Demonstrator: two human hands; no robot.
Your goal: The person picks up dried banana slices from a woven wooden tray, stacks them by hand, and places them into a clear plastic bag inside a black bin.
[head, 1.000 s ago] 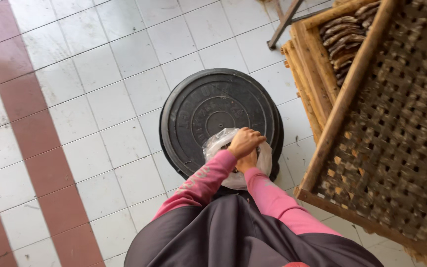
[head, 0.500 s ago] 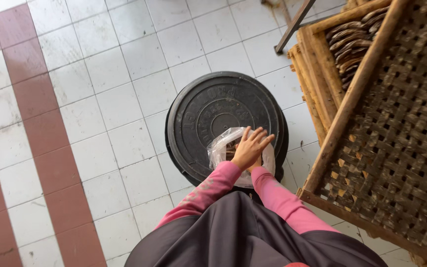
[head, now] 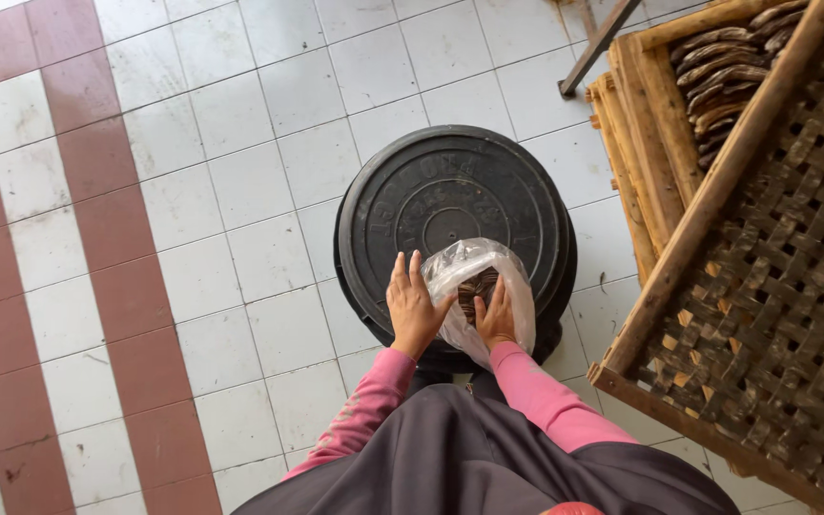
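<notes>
A clear plastic bag (head: 484, 277) with dark brown pieces inside rests on the near edge of a round black lid (head: 441, 200). My left hand (head: 412, 307) lies flat against the bag's left side, fingers stretched out. My right hand (head: 496, 317) presses on the bag from the front, fingers spread over the plastic. Both sleeves are pink.
A woven bamboo tray in a wooden frame (head: 717, 205) stands at the right, with dark dried pieces (head: 722, 72) on a second tray behind it. The floor has white tiles with dark red stripes (head: 107, 238) at the left. A dark skirt (head: 469, 458) fills the bottom.
My hands, closed together on top of the bag a second ago, have come apart and now sit on either side of it. The view has shifted slightly.
</notes>
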